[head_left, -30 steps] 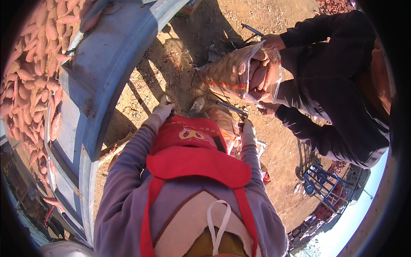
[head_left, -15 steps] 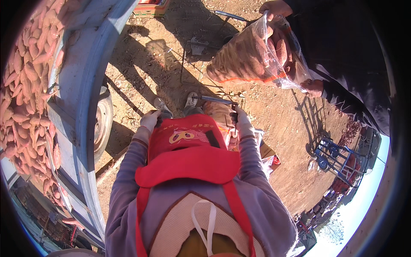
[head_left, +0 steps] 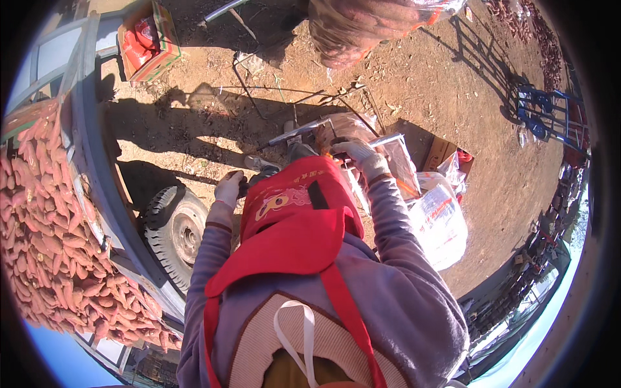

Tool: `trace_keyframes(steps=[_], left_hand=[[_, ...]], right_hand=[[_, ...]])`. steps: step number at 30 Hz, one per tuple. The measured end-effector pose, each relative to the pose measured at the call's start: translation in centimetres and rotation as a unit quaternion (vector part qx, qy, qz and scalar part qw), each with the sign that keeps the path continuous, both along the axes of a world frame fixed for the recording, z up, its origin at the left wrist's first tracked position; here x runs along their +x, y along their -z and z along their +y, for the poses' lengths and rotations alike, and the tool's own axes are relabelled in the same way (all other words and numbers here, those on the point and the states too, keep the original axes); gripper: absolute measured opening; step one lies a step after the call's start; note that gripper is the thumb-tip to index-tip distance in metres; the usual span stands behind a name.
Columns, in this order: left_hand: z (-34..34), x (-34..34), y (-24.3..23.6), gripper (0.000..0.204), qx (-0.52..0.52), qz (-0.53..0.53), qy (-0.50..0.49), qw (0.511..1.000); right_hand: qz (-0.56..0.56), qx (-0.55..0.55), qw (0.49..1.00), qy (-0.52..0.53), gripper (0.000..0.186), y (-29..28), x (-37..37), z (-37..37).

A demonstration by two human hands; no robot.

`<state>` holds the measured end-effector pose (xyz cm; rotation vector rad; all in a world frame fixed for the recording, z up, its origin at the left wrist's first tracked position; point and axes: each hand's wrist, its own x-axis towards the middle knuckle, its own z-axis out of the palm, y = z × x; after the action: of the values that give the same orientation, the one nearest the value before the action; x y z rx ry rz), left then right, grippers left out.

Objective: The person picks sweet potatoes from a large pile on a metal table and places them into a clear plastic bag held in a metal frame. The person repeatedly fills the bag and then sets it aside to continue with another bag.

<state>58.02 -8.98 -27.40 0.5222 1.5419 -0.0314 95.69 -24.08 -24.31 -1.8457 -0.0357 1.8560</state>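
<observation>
My left hand (head_left: 229, 189), in a pale work glove with a dark palm side, hangs beside the red apron (head_left: 288, 197). Its fingers turn inward and are partly hidden, so its grip cannot be made out. Farther forward, my right hand (head_left: 357, 152), gloved likewise, reaches over a metal frame (head_left: 387, 140) with a clear plastic bag (head_left: 352, 124) in it. Its fingers look curled at the bag's near edge; what they hold is hidden. Beyond the frame, a filled clear bag of sweet potatoes (head_left: 372, 29) with orange bands shows at the top edge.
On the left, sweet potatoes (head_left: 61, 249) fill a metal-sided truck bed above a tyre (head_left: 173, 226). An open carton (head_left: 152, 48) stands far left. Right of me are white plastic packaging (head_left: 440, 226) and a cardboard box (head_left: 441, 154). A blue hand truck (head_left: 546, 119) stands farther right.
The view has swung, bringing the frame and white packaging more into sight. The other person, seen holding the filled bag earlier, is mostly out of view. My right hand has moved forward over the frame.
</observation>
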Motion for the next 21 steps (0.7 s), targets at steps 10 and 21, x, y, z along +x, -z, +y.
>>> trace_keyframes(steps=[10, 21], left_hand=[[6.9, 5.5, 0.7, 0.019, 0.037, 0.019, 0.127, 0.991], [4.9, 18.5, -5.2, 0.043, 0.252, -0.103, 0.611, 0.743]], right_hand=[[-0.318, 0.104, 0.941, -0.044, 0.029, 6.2, -6.4, -1.6], [-0.326, -0.021, 0.940, 0.100, 0.026, 5.3, -11.1, 2.3]])
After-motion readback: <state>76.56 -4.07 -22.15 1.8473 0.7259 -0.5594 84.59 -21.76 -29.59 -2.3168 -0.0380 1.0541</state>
